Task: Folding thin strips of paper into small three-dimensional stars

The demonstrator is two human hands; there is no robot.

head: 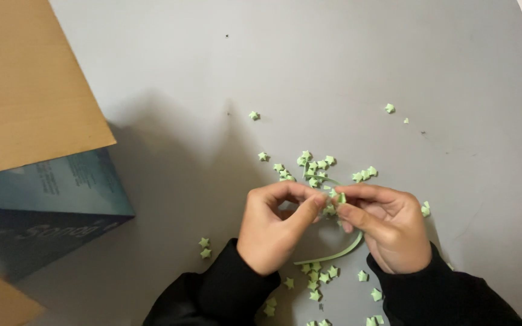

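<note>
Black sleeves [225, 290] at bottom edge, nearest camera. Left hand [270, 226] and right hand [385, 232] meet over grey bench [212, 90]. Fingers [309, 208] of both pinched shut on green paper strip [333, 255], at a small folded knot between the fingertips. Loose tail of strip loops down below right hand, then back up behind fingers. Paper stars [315, 166] scattered round both hands: cluster just beyond fingertips, more near wrists, a few strays well apart. Cardboard box [31, 151] at left, flap open, clear of hands. Judgement on strip: very light, thin, soft, creases easily, tears if pulled hard. Best held right at the fold with fingertip pads, light pinch; grabbing mid-tail likely kinks it. Stars hollow-looking, crushable, slide easily on smooth bench.
</note>
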